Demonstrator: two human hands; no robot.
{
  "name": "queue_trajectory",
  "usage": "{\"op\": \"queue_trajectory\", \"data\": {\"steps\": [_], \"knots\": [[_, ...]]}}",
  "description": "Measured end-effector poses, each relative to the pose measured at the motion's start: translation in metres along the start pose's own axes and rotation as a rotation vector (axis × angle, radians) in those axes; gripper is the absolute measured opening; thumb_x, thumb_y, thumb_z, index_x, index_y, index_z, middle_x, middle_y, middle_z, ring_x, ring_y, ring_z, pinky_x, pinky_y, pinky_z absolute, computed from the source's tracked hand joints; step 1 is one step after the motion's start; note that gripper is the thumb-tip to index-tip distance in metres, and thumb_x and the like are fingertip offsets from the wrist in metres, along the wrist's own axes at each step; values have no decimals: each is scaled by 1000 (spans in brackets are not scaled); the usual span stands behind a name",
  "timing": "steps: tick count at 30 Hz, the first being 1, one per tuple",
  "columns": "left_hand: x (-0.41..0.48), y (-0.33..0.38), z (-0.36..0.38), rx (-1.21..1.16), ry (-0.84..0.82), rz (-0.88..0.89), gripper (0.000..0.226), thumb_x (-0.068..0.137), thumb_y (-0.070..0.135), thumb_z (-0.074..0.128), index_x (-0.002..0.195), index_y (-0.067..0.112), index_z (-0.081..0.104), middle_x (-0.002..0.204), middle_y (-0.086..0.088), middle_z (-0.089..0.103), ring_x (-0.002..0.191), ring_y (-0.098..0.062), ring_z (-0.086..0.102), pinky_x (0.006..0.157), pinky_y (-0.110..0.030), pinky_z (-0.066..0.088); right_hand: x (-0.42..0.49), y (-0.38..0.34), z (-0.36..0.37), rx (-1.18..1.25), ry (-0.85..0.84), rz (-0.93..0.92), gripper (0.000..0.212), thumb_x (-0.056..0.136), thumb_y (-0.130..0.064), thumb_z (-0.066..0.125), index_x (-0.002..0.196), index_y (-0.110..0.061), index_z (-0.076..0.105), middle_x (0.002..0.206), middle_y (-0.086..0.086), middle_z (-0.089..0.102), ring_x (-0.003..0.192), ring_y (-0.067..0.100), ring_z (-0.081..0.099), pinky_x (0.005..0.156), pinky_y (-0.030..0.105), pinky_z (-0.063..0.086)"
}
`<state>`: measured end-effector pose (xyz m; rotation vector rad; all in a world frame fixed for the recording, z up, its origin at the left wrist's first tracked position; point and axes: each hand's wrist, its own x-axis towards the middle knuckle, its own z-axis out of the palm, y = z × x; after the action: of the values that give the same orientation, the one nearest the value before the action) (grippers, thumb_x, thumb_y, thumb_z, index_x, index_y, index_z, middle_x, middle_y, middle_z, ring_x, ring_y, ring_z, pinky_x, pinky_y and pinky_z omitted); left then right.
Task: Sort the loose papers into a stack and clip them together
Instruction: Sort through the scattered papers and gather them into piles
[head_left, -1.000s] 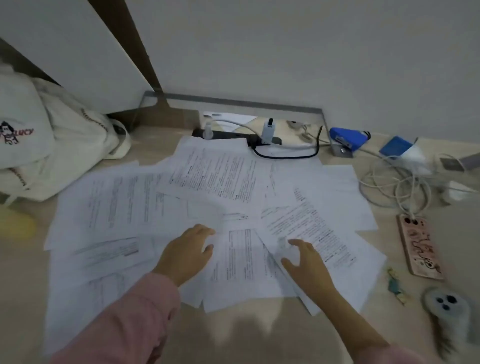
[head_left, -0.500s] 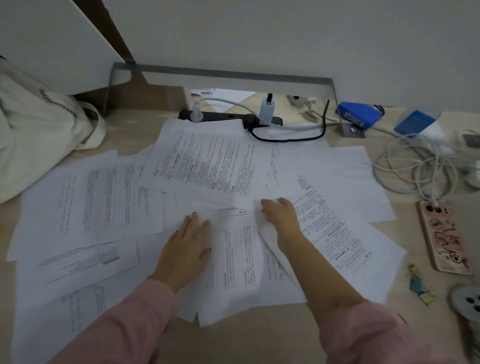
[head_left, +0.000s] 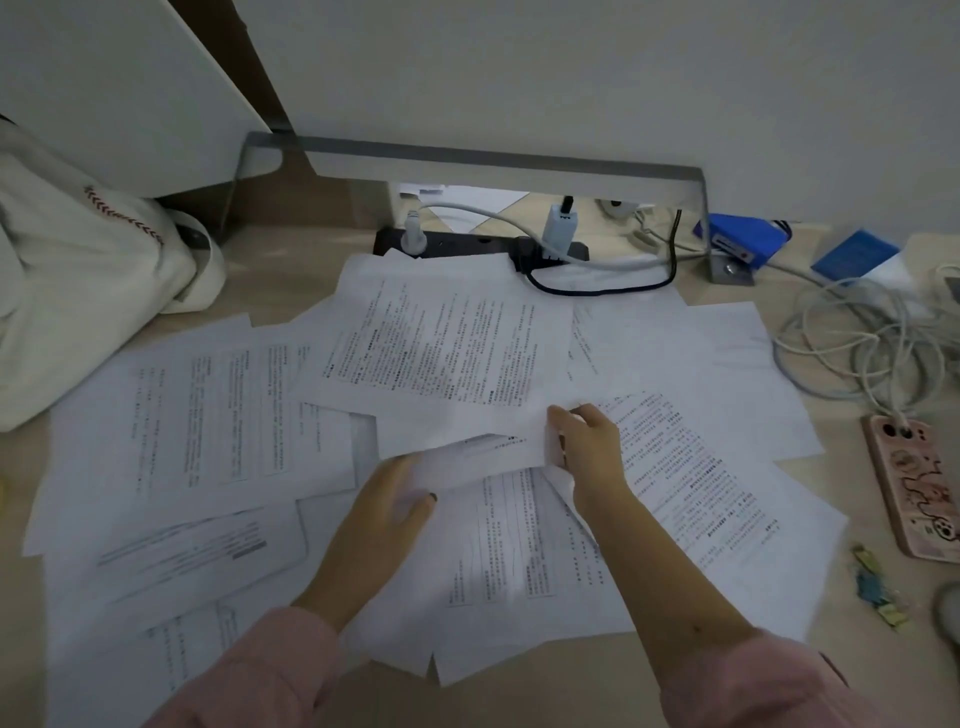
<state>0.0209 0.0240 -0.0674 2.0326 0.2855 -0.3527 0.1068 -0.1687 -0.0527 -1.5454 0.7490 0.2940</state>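
Papers (head_left: 218, 415) lie fanned and overlapping across the worktop (head_left: 280, 273), on every side of both grips, not yet stacked. Left grip (head_left: 382, 512) holds the near corner of one sheet (head_left: 467, 434), thumb on top and fingers hidden beneath. Right grip (head_left: 587, 449) pinches the same sheet's right edge with curled fingers. That sheet sits raised off the pile between the two grips. The step looks like pulling out a first sheet to start the stack. To do it well, the person should lift it clear rather than drag it, so the sheets beneath do not slide, then lay it square and bring the others onto it edge to edge. Small coloured pieces (head_left: 878, 587), possibly clips, lie well right of the right grip.
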Motion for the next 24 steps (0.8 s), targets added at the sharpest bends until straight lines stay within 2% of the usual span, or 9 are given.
{"op": "queue_trajectory", "data": {"steps": [3, 6, 7, 10, 14, 16, 19, 21, 24], "knots": [[5, 9, -11, -337, 159, -232, 36, 90, 26, 57, 123, 25, 43, 121, 5, 47, 113, -15, 49, 93, -28, 38, -16, 12, -10, 69, -24, 83, 10, 86, -10, 57, 82, -11, 48, 82, 12, 49, 77, 23, 45, 62, 31, 39], [15, 15, -25, -833, 112, -388, 38, 87, 38, 57, 121, 21, 53, 116, 4, 61, 105, -15, 59, 91, -32, 48, -37, 28, -22, 101, -41, 173, 7, 88, -10, 57, 85, -5, 54, 83, 12, 61, 74, 25, 58, 63, 26, 48], [18, 15, -29, -902, 93, -403, 42, 84, 42, 58, 121, 22, 56, 114, 4, 65, 105, -15, 61, 88, -33, 52, -45, 33, -26, 96, -64, 200, 6, 89, -10, 58, 87, -4, 57, 85, 10, 65, 75, 24, 61, 63, 27, 50], [21, 16, -32, -704, 59, -372, 40, 86, 37, 60, 122, 23, 56, 115, 4, 64, 107, -14, 59, 79, -29, 52, -65, 53, -39, 42, -123, 269, 17, 86, -12, 61, 96, 2, 63, 89, 15, 69, 76, 26, 66, 63, 28, 53], [18, 16, -32, -502, 25, -288, 29, 91, 17, 55, 119, 26, 53, 111, 8, 60, 101, -11, 55, 90, -26, 39, -79, 67, -56, 110, -62, 276, 20, 90, -17, 58, 89, 3, 63, 79, 15, 70, 70, 26, 67, 70, 35, 58], [17, 14, -36, -435, -2, -272, 27, 92, 15, 53, 116, 28, 50, 103, 11, 59, 93, -8, 54, 90, -26, 39, -79, 66, -64, 186, -2, 240, 23, 92, -16, 54, 94, 5, 61, 80, 18, 72, 74, 29, 69, 70, 34, 59], [14, 7, -45, -389, -51, -296, 18, 93, 17, 52, 110, 21, 55, 90, 6, 61, 82, -14, 57, 74, -28, 46, -80, 62, -70, 232, 54, 170, 25, 93, -13, 51, 100, 9, 60, 85, 21, 73, 80, 29, 71, 67, 28, 61], [10, 4, -51, -416, -70, -328, 16, 94, 17, 50, 108, 13, 58, 83, 1, 63, 75, -18, 58, 65, -29, 48, -83, 61, -67, 269, 73, 136, 21, 93, -11, 50, 96, 6, 61, 80, 18, 72, 74, 25, 72, 67, 27, 61], [2, 3, -62, -540, 8, -369, 16, 96, 17, 47, 108, 13, 56, 93, -2, 63, 77, -16, 60, 54, -19, 55, -90, 61, -60, 338, 123, 127, 16, 94, -11, 48, 85, -1, 57, 79, 16, 67, 74, 26, 69, 63, 26, 60]]}}
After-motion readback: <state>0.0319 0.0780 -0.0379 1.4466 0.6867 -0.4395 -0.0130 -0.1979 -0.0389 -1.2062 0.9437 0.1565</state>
